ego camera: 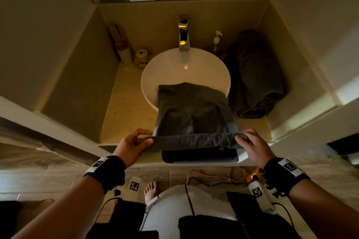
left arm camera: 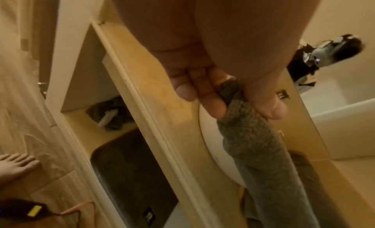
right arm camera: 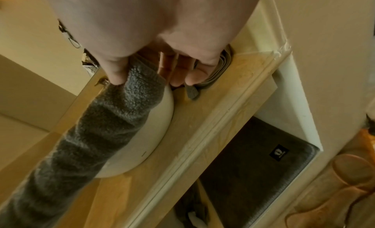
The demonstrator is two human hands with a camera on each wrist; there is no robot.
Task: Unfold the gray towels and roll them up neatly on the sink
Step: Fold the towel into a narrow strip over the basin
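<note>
A gray towel [ego camera: 192,110] is stretched from the round white sink basin [ego camera: 171,68] toward me, its far end lying over the basin's front rim. My left hand [ego camera: 136,141] pinches the near left corner between thumb and fingers; in the left wrist view the towel [left arm camera: 261,154] runs away from the fingers [left arm camera: 211,103]. My right hand [ego camera: 250,142] pinches the near right corner, and the right wrist view shows its thumb pressed on the towel [right arm camera: 113,115]. A second gray towel [ego camera: 258,75] lies rolled on the counter to the right of the basin.
A chrome faucet [ego camera: 184,34] stands behind the basin, with a soap pump bottle [ego camera: 217,40] to its right and white containers [ego camera: 134,55] at the back left. A dark mat [ego camera: 200,155] sits below the counter edge. Walls close in both sides; cables lie on the floor.
</note>
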